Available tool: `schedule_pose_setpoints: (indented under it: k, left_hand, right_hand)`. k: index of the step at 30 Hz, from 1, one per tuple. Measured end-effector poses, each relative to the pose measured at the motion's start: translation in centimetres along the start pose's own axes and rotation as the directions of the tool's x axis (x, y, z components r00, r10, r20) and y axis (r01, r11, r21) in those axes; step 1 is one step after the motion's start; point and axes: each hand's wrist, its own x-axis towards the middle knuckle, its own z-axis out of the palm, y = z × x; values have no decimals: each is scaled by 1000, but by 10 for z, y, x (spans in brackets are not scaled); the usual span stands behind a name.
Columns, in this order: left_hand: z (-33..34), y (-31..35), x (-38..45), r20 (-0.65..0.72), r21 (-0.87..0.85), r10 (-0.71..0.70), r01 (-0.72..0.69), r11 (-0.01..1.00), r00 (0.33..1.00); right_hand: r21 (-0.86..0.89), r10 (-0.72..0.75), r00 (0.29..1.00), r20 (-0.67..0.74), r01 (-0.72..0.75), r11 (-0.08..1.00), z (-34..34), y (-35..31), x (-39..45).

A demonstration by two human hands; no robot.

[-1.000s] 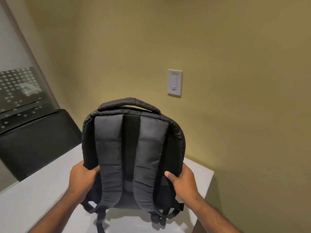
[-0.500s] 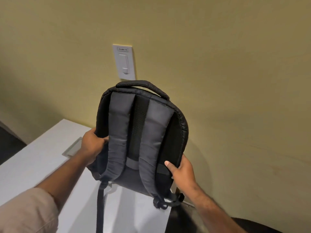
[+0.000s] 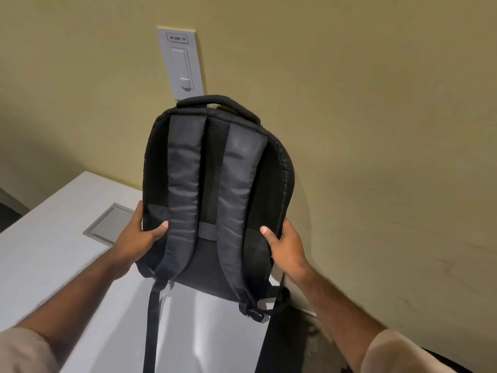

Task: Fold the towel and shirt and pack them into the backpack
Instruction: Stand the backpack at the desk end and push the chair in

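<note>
Backpack (image 3: 215,189) is standing upright in the middle of the head view, its strap side facing the camera and its carry handle (image 3: 215,102) arching over the top. Two padded shoulder straps (image 3: 183,184) are running down its back panel, with a strip of black mesh showing between them. The bag is black and zipped shut as far as this side shows; its lower edge is sitting over the far right corner of a white table (image 3: 53,251), whether resting on it or held just above it cannot be told.

The left hand (image 3: 137,238) is gripping the bag's left side near the bottom, thumb lying across the back panel toward the left strap, the other fingers wrapping round the far side out of sight. The right hand (image 3: 285,243) is gripping the right side at about the same height, thumb pressing on the back panel, its remaining fingers hidden behind the bag.

A loose strap end (image 3: 150,332) is hanging down from the bag's lower left over the table, and a buckled loop is trailing at the lower right.

A grey hatch (image 3: 107,224) is sitting flush in the table just left of the left hand. A wall switch (image 3: 183,63) is showing on the yellow wall (image 3: 376,130) directly beyond the handle. Pale sleeves are covering both upper arms at the near edge.
</note>
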Motion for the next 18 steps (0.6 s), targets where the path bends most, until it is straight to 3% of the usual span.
schedule_pose_setpoints:
  k: [3, 7, 13, 18]
  left_hand:
    - [-3, -17, -8, 18, -10, -56, 56, 998, 998]
    - [-1, -37, -25, 161, 76, -65, 53, 996, 985]
    - [3, -60, -40, 134, 213, 11, -39, 976, 991]
    - [8, -52, -101, 100, 262, 82, -106, 959, 992]
  right_hand:
    - [-29, 7, 1000, -4, -7, 1000, 1, 0, 2]
    - [-94, 14, 1000, -2, -14, 995, 1, 0, -1]
    - [-178, 53, 997, 58, -42, 983, -6, -8, -11]
    - [-212, -80, 995, 52, 90, 973, -22, -26, -101]
